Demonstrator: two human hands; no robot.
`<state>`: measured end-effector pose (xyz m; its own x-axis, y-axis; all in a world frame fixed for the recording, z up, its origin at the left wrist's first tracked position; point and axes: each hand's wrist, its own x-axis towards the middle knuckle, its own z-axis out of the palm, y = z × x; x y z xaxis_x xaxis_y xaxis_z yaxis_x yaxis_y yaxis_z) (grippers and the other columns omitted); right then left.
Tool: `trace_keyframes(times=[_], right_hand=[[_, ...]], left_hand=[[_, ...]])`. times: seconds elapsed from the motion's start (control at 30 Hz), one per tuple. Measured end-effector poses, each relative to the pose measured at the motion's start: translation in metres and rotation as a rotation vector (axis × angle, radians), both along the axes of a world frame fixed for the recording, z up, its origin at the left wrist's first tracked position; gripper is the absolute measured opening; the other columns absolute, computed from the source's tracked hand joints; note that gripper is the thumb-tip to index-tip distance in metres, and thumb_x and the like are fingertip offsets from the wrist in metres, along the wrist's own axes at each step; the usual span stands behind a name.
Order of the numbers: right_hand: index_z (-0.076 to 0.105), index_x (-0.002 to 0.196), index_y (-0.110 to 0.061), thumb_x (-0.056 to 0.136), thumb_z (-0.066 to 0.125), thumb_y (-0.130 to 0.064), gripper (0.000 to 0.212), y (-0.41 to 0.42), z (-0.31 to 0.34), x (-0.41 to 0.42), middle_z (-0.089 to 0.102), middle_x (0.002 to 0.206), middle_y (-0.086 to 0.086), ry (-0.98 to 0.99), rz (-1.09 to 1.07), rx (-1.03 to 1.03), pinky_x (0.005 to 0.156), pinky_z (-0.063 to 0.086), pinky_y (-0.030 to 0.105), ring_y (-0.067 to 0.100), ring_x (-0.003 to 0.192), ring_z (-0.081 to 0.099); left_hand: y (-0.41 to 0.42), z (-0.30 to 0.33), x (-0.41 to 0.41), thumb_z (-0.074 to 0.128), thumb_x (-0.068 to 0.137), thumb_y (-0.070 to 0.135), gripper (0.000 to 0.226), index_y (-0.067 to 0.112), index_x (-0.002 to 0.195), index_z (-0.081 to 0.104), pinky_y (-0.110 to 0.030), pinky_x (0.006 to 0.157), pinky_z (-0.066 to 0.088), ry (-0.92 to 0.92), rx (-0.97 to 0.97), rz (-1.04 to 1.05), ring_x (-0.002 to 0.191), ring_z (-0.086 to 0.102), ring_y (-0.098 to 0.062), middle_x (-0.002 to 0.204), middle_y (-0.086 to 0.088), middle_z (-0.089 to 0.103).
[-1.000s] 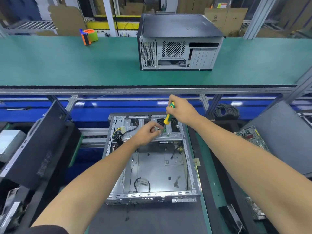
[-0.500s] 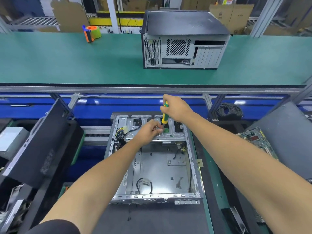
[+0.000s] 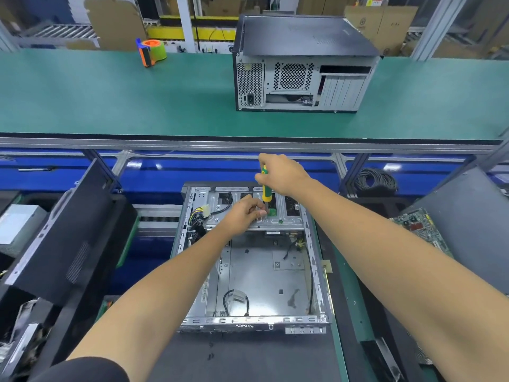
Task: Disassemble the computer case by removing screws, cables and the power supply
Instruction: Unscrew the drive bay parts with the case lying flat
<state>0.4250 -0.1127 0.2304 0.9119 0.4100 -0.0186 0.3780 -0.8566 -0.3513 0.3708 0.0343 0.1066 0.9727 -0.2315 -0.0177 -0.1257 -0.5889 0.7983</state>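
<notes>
The right hand (image 3: 283,175) wraps its fingers round the yellow-and-green screwdriver (image 3: 266,188), held nearly upright with the tip down at the metal bracket (image 3: 256,216) across the far end of the open computer case (image 3: 248,271), which lies on the dark mat straight below both forearms. Just below and left of it, the left hand (image 3: 243,215) pinches near the tool's tip, seemingly steadying the shaft or a screw too small to make out. The step looks like backing out a bracket screw: best to keep the driver square to the head, press down firmly while turning, and let the left fingers catch the screw. The case is bare stamped sheet steel, dull grey and sharp-edged; loose black cables (image 3: 234,299) curl on its floor
</notes>
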Motion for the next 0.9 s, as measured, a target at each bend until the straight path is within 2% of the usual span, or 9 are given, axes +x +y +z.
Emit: trace_keyframes(times=[0.13,0.27,0.4,0.47,0.53,0.63,0.73,0.8,0.9], right_hand=[[0.044,0.089,-0.017,0.095,0.057,-0.034,0.022,0.001,-0.002,-0.001,0.051,0.070,0.001,-0.003,0.001,-0.014,0.052,0.030,0.033,0.019,0.058,0.043],[0.046,0.090,-0.017,0.096,0.058,-0.035,0.022,0.001,-0.001,0.000,0.052,0.071,0.001,0.002,-0.004,-0.019,0.052,0.029,0.033,0.018,0.059,0.043],[0.046,0.092,-0.017,0.096,0.057,-0.034,0.021,0.002,-0.002,-0.001,0.051,0.071,0.000,-0.009,0.004,-0.037,0.051,0.028,0.033,0.017,0.059,0.043],[0.046,0.092,-0.017,0.097,0.056,-0.035,0.021,0.001,0.000,-0.003,0.051,0.072,-0.001,-0.018,0.015,-0.054,0.052,0.028,0.033,0.017,0.060,0.043],[0.044,0.089,-0.019,0.098,0.053,-0.038,0.023,0.001,0.005,-0.003,0.049,0.073,-0.002,-0.043,0.046,-0.151,0.053,0.028,0.033,0.019,0.064,0.045],[0.046,0.091,-0.022,0.099,0.046,-0.044,0.023,0.002,0.020,-0.003,0.046,0.074,-0.004,-0.104,0.156,-0.416,0.059,0.030,0.034,0.024,0.074,0.049],[0.044,0.088,-0.021,0.095,0.054,-0.030,0.016,0.000,0.029,-0.001,0.049,0.076,-0.004,0.043,0.292,-0.389,0.058,0.030,0.034,0.023,0.074,0.046],[0.048,0.089,-0.019,0.089,0.059,-0.014,0.013,-0.001,0.033,-0.001,0.054,0.085,-0.002,0.089,0.391,-0.375,0.059,0.034,0.034,0.023,0.078,0.048],[0.054,0.078,-0.023,0.082,0.063,0.000,0.025,0.005,0.031,-0.007,0.057,0.094,-0.001,0.059,0.523,-0.404,0.068,0.046,0.041,0.022,0.086,0.053]], left_hand=[[0.000,-0.001,0.001,0.065,0.100,0.014,0.012,0.004,0.105,0.069,-0.042,0.084,0.051,0.009,0.031,-0.001,0.090,0.058,-0.036,0.106,-0.023,0.055],[0.000,-0.001,0.000,0.065,0.100,0.014,0.013,0.004,0.106,0.070,-0.042,0.086,0.051,0.014,0.030,0.000,0.094,0.059,-0.036,0.107,-0.022,0.055],[0.000,-0.001,0.000,0.064,0.100,0.013,0.012,0.003,0.105,0.069,-0.036,0.081,0.049,0.022,0.040,-0.002,0.091,0.059,-0.035,0.107,-0.023,0.054],[0.000,0.000,-0.001,0.064,0.100,0.013,0.012,0.003,0.106,0.068,-0.023,0.074,0.046,0.017,0.037,-0.009,0.083,0.057,-0.024,0.103,-0.018,0.053],[0.001,0.001,-0.003,0.063,0.101,0.014,0.011,0.005,0.106,0.067,-0.011,0.066,0.037,0.005,0.044,-0.021,0.076,0.051,-0.011,0.099,-0.010,0.051],[0.002,0.000,-0.004,0.065,0.100,0.017,0.009,0.009,0.105,0.066,-0.015,0.064,0.036,-0.015,0.060,-0.032,0.074,0.046,-0.014,0.098,-0.009,0.052],[0.002,0.001,-0.004,0.070,0.097,0.016,0.006,0.012,0.101,0.067,-0.025,0.065,0.036,-0.019,0.035,-0.020,0.073,0.042,-0.014,0.093,-0.007,0.050],[0.002,0.000,-0.006,0.073,0.094,0.016,0.009,0.013,0.097,0.066,-0.022,0.063,0.035,-0.022,0.012,-0.018,0.070,0.041,-0.012,0.091,-0.001,0.049],[0.001,-0.002,-0.008,0.077,0.091,0.017,0.018,0.008,0.098,0.064,-0.017,0.059,0.034,-0.029,-0.001,-0.027,0.065,0.038,-0.009,0.084,0.005,0.047]])
